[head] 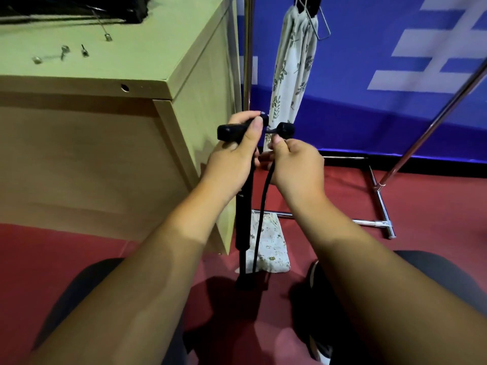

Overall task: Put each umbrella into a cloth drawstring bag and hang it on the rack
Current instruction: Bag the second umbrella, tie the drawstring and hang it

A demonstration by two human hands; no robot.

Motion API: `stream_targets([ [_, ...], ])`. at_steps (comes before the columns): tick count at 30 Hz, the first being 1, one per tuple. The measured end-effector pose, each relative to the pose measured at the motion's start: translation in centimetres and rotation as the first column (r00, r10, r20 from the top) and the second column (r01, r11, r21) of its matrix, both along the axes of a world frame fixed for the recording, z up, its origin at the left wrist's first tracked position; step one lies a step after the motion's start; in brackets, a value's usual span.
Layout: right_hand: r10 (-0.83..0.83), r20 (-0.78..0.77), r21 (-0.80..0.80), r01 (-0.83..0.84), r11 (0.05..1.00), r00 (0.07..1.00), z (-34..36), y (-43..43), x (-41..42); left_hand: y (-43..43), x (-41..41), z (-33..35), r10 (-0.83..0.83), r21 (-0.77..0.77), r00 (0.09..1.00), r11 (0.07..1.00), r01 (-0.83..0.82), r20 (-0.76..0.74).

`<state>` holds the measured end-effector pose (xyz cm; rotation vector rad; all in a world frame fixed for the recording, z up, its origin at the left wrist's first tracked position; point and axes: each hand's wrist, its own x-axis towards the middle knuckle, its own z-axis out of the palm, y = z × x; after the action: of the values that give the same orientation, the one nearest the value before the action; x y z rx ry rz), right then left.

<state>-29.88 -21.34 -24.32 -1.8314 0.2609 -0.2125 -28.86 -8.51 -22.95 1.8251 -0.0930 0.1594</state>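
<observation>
1. While it stands upright with its tip on the red floor [342, 196], the black umbrella [243, 219] sits between the person's knees, just off the counter's [147, 48] front corner. Slim, folded, matte black shaft; T-shaped black handle [229, 131] at the top.
2. Left hand [234, 154] is wrapped closed around the handle and upper shaft, thumb lying along the handle's right end.
3. Right hand [292, 162] is pinched closed on a black cord [263, 206] just below a small black knob [286, 129]. Cord hangs down beside the shaft towards the floor; can't tell where its lower end attaches.
4. Floral cloth bag [268, 248], off-white with small print, lies flat on the floor behind the shaft, touching the rack's base bar.
5. Second bag [292, 75], pale with a dark leaf print, already hangs filled from a wire hanger [320, 25] on the rack [247, 48]. Long and narrow, gathered at the top; its lower end is hidden behind the hands.
6. Rack: chrome tube frame, one upright next to the counter's side, a slanted tube at right, base bars on the floor.
7. Counter: pale wood. Black umbrella fabric with thin ribs [73, 9] lies at its far left edge; a few metal rib tips [64, 50] rest on the top.
8. Blue banner [369, 61] with white blocks behind the rack.
</observation>
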Motion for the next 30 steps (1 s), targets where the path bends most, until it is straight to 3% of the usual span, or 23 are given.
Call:
stream_targets([
  [1,-0.006,-0.003,0.023,0.006,1.000,1.000,0.4,-0.1,-0.1,0.0,0.0,-0.3,-0.007,0.004,1.000,1.000,0.007,-0.009],
  [5,-0.080,0.021,-0.146,0.082,0.986,0.997,1.2,-0.7,-0.2,-0.2,0.0,-1.5,-0.036,0.045,0.998,0.998,0.038,-0.046],
  [14,-0.148,0.077,-0.176,0.160,0.971,0.986,1.5,-2.2,0.5,-1.0,0.1,-3.3,-0.119,0.113,0.985,0.985,0.133,-0.124],
  [21,-0.095,0.041,-0.094,0.098,0.991,0.995,1.5,-3.3,0.9,-2.2,-0.7,-3.7,-0.261,0.144,0.948,0.947,0.288,-0.182],
  [24,-0.082,0.021,0.042,0.081,0.996,0.996,1.8,-3.7,1.0,-2.7,-0.9,-4.6,-0.319,0.061,0.925,0.940,0.337,-0.206],
  [26,-0.091,0.006,0.123,0.089,0.988,0.996,2.2,-3.8,0.8,-2.6,-0.8,-5.5,-0.329,0.092,0.929,0.933,0.347,-0.172],
  [30,-0.096,0.008,0.120,0.094,0.988,0.995,2.7,-4.2,0.5,-2.6,-1.0,-6.7,-0.353,0.129,0.921,0.918,0.375,-0.164],
])
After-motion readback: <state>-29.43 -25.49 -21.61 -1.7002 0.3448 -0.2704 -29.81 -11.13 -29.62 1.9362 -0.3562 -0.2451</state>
